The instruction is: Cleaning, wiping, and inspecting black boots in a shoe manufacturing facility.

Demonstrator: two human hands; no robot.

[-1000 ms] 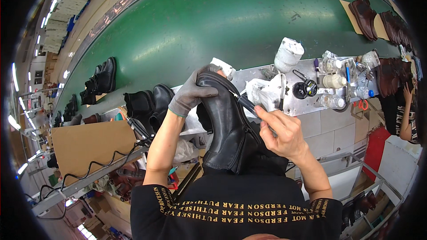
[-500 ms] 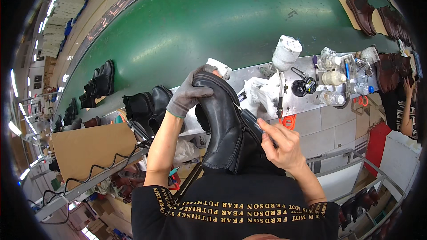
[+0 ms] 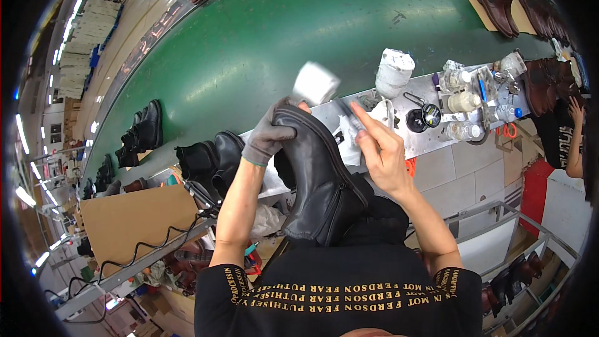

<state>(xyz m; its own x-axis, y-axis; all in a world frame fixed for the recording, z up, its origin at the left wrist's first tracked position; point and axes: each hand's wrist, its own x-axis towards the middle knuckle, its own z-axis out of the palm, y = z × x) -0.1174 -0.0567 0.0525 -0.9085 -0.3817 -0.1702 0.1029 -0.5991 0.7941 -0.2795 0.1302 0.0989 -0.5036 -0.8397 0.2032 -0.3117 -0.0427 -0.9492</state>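
My left hand (image 3: 267,138), in a grey glove with a bare fingertip showing, is closed around the toe of a black leather boot (image 3: 312,168). The boot lies tilted against my body, its sole edge facing right and its shaft toward me. A blurred white object (image 3: 317,82) is just beyond the left fingertips; whether they hold it I cannot tell. My bare right hand (image 3: 382,153) is raised right of the boot, apart from it. Its fingers grip a dark, slim handheld tool (image 3: 350,114), smeared by motion, the tip of which I cannot make out.
A metal shelf (image 3: 430,139) carries a white-wrapped container (image 3: 394,73), a round black tin (image 3: 417,120) and several bottles (image 3: 463,101). Beyond runs a green table (image 3: 249,56) with brown boots (image 3: 496,6). More black boots (image 3: 212,159) stand left; a co-worker's hand (image 3: 576,112) shows far right.
My right hand has lifted the tool off the boot's sole edge and moved it up and away. The white object has shifted farther out from the left fingertips. The boot stays in my left hand.
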